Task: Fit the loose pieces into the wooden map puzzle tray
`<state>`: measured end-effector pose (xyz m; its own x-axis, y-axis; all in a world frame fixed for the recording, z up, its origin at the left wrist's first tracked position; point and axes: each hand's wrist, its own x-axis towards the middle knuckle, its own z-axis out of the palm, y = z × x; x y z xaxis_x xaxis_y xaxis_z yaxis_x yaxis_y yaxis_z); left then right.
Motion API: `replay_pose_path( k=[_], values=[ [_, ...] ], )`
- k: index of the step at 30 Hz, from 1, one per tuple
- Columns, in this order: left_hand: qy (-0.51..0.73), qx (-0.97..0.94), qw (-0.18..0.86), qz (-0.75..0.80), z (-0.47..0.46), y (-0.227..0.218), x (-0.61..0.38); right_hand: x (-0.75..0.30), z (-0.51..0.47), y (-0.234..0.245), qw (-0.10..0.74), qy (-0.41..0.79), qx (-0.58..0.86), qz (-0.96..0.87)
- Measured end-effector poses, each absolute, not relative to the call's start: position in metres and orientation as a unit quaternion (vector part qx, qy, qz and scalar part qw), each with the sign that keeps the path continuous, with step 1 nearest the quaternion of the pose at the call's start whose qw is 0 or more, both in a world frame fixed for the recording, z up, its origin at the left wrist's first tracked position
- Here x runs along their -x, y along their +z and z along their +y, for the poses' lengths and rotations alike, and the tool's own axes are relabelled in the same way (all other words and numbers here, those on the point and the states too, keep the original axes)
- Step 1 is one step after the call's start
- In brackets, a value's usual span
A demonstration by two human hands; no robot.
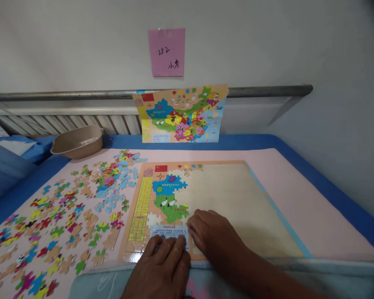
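A jigsaw puzzle map in its frame board (249, 199) lies flat before me. Joined puzzle pieces (171, 187) cover its left side, with a blue region, a green region and a yellow table; the right side shows plain beige backing. My left hand (163, 265) rests palm down at the board's lower edge, fingers stretched over the pale blue text block (170, 231). Just right of that block, my right hand (212, 232) touches the board with fingers curled and pressed together. Whatever lies under its fingertips is hidden.
Many loose puzzle pieces (71, 216) spread over the pink mat (299, 182) at the left. Behind them stands a brown plastic basin (77, 143). A printed reference map (180, 116) leans upright against the metal rail (268, 91). A pink note (167, 52) is stuck to the wall.
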<state>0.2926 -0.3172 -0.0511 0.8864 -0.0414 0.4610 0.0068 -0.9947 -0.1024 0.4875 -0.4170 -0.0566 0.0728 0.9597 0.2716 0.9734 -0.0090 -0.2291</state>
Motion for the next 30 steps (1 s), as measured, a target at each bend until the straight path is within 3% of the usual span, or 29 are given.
replay_pose_path(
  k=[30],
  values=[
    [-0.230, 0.971, 0.071, -0.006, -0.318, -0.060, -0.291, -0.489, -0.418, -0.053, 0.189, 0.001, 0.717, -0.671]
  ],
)
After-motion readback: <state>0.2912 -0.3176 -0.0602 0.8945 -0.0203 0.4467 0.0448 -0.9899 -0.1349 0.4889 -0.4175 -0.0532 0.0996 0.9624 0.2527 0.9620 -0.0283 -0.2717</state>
